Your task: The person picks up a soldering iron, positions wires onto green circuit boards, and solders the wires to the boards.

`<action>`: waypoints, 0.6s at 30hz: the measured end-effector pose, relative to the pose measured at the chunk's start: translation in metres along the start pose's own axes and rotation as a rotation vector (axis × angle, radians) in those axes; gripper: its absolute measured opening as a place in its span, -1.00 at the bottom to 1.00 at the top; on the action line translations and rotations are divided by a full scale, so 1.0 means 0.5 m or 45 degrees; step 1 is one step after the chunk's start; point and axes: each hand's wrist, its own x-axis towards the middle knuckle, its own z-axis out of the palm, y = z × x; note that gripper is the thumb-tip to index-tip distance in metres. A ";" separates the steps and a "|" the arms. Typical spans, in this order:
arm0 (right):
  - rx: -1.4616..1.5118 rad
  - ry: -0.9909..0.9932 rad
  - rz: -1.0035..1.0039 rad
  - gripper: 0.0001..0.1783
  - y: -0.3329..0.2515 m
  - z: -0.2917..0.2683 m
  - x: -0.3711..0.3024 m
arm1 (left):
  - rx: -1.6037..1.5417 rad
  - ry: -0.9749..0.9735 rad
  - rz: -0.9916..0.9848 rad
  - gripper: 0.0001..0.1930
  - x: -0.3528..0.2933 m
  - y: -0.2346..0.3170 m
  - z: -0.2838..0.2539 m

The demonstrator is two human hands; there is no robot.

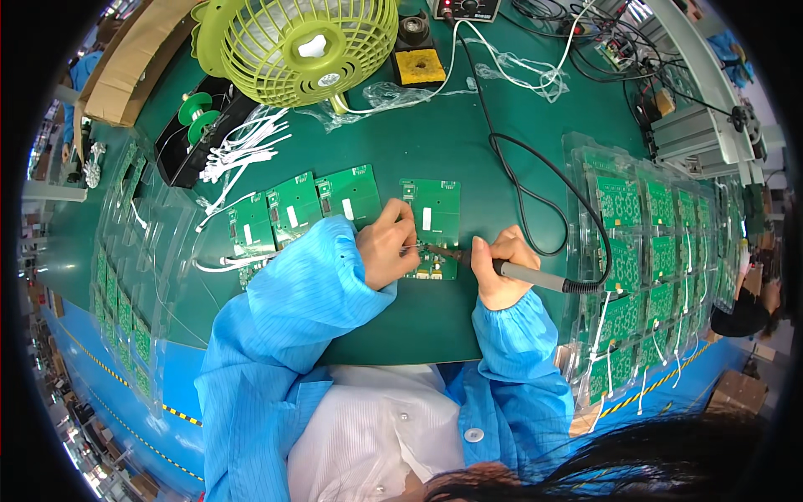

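A green circuit board (443, 203) with a white rectangle on it lies on the table in front of me. My right hand (502, 269) is closed round a soldering iron (537, 276); its tip points left onto the lower part of that board. On the board's left edge, my left hand (386, 249) is closed in a pinch close to the iron's tip. What its fingers hold, if anything, is too small to make out. To the left, partly behind my left sleeve, are more circuit boards (350, 194) in a slanting row, with white cables (230, 263) beside them.
A green fan (309, 50) stands at the back left, near a black bin (180, 159) and a bundle of white cables (247, 151). Behind are a yellow sponge (420, 67) and a soldering station (465, 10). Clear trays of boards (652, 251) are stacked right; another tray (121, 309) is left.
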 end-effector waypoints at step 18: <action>-0.067 -0.073 -0.047 -0.75 0.000 0.008 -0.001 | 0.009 -0.142 -0.054 -0.90 0.004 0.003 -0.010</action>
